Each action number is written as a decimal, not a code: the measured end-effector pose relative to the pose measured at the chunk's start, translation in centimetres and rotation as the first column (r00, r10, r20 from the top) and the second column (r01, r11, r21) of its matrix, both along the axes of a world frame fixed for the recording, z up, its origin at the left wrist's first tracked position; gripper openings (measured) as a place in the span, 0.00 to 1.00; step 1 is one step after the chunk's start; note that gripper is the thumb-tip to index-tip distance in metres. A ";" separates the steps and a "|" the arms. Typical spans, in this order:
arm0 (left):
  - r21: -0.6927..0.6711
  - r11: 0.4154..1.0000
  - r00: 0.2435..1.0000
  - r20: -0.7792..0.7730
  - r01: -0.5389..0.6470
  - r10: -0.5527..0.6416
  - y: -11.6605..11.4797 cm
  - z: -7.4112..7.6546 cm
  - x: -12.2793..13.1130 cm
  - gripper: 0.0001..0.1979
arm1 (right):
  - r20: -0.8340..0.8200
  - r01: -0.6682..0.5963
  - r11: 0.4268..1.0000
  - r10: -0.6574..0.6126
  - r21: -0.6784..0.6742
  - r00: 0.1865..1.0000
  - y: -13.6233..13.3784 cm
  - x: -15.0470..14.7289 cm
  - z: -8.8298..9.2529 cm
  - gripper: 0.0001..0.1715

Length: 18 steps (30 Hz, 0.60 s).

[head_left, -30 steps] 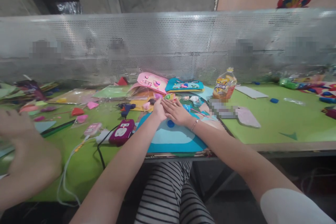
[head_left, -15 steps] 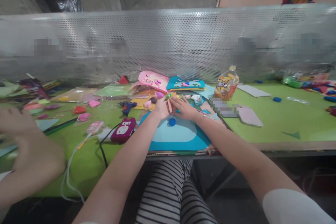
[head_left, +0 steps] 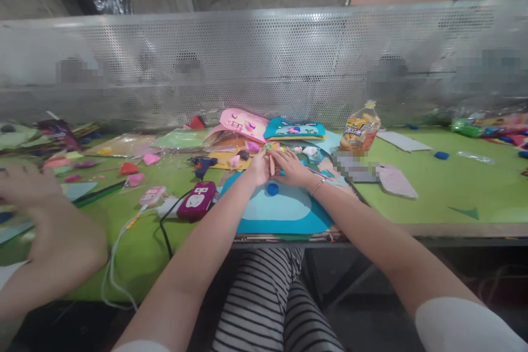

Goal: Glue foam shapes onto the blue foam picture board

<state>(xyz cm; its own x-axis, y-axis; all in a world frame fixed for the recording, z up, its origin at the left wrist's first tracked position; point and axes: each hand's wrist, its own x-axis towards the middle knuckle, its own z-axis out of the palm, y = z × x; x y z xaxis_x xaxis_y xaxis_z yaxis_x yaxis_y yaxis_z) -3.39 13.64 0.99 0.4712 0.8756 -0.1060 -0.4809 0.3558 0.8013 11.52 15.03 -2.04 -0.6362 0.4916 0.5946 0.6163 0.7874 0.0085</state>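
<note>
Over the far part of a blue sheet with a light-blue panel, my two hands meet. My left hand is partly covered, its fingers curled around something I cannot make out. My right hand reaches across it, fingers stretched out and pointing to the left. A small green bit shows just beyond the fingertips; whether it is held or lies behind them I cannot tell. Close in front of my hands, a round blue piece of clay rests on the light-blue panel.
Behind my hands lie a pink decorated pouch and a blue one. A bottle and a phone-shaped pink item are to the right. On the left are a glue gun, a purple corded device and another person's arm.
The view has shifted slightly, so most things sit a little further right. My hands stay together in the same place over the blue sheet, with only slight finger movement.
</note>
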 end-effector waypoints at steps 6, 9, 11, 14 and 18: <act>0.020 1.000 0.999 -0.032 -0.006 0.007 0.3 -0.2 -0.1 0.26 | 0.012 0.005 1.000 -0.005 0.006 1.000 0.0 -0.1 -0.2 0.42; 0.042 0.999 1.000 -0.023 -0.015 0.016 0.5 -0.4 0.0 0.27 | 0.017 -0.001 1.000 0.001 -0.005 1.000 -0.1 -0.1 -0.1 0.39; 0.051 0.998 0.999 -0.020 -0.026 0.027 0.4 -0.3 0.0 0.28 | 0.004 -0.004 1.000 0.004 -0.010 1.000 -0.1 -0.1 -0.1 0.37; 0.038 0.999 0.999 -0.018 -0.034 0.035 -0.1 0.2 0.1 0.28 | -0.036 -0.015 1.000 0.015 -0.019 0.999 -0.3 -0.2 -0.2 0.37; -0.029 0.999 0.998 0.056 -0.018 0.019 -0.6 0.7 0.2 0.25 | -0.098 -0.034 0.997 0.028 -0.065 0.995 -0.3 -0.4 -0.2 0.38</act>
